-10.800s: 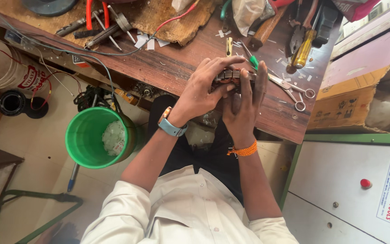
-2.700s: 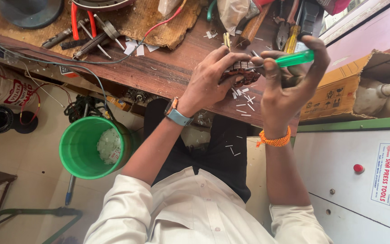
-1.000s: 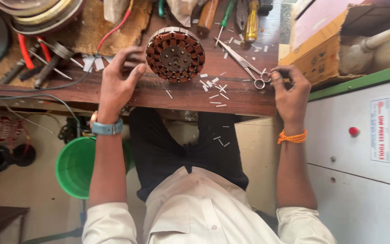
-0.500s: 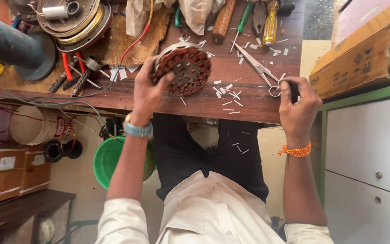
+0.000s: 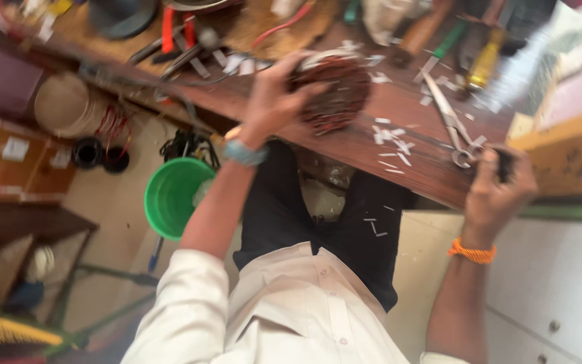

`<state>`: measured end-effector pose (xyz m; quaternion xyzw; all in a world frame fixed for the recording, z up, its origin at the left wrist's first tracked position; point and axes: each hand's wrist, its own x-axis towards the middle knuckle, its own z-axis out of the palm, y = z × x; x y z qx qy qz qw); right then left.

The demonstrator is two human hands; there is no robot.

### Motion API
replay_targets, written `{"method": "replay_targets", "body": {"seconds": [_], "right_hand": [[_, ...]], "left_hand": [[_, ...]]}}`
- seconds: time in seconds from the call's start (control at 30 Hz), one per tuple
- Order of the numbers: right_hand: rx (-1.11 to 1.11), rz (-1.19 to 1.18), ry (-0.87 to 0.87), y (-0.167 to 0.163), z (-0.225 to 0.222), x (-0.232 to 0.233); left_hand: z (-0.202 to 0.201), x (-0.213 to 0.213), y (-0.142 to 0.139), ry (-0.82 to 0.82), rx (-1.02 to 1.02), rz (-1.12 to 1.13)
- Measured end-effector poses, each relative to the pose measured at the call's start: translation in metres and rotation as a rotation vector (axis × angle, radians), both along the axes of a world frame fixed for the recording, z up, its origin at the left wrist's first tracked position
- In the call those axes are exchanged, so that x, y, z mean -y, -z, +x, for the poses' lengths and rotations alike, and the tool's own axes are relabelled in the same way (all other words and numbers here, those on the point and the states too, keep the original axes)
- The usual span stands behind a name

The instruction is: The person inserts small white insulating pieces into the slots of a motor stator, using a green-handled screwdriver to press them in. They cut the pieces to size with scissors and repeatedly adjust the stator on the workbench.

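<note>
My left hand [image 5: 274,94] grips the side of a round motor stator wound with copper wire [image 5: 335,91], which rests on the wooden workbench [image 5: 372,145]. A blue watch sits on that wrist. My right hand [image 5: 496,189] is at the bench's near edge, closed around a small dark object next to the handles of metal scissors [image 5: 449,125]. An orange band circles the right wrist. White paper slips [image 5: 392,138] lie scattered between the hands. The picture is blurred.
Pliers with red handles [image 5: 176,30], screwdrivers [image 5: 483,61] and other tools lie at the back of the bench. A cardboard box [image 5: 570,152] stands to the right. A green bucket [image 5: 173,195] sits on the floor below left, near wire spools [image 5: 69,108].
The view has swung and blurred. My left hand still holds the stator, now tilted on the bench. My right hand stays at the scissors' handles, gripping the small dark object.
</note>
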<state>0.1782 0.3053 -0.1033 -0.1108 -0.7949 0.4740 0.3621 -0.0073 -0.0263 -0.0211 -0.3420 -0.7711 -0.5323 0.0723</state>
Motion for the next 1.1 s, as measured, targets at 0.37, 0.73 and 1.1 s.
{"method": "replay_targets", "body": {"seconds": [0.37,0.73,1.1], "right_hand": [[-0.011,-0.002,-0.065,0.007,-0.007,0.0],[0.101,0.148,0.04,-0.003,-0.011,0.013],[0.119,0.07,0.067,-0.019,-0.017,0.024]], "left_hand": [[-0.007,0.019,0.013,-0.491,-0.344,-0.14],[-0.01,0.095,0.003,-0.358,-0.313,-0.203],[-0.125,0.021,-0.08,-0.511,-0.242,-0.308]]}}
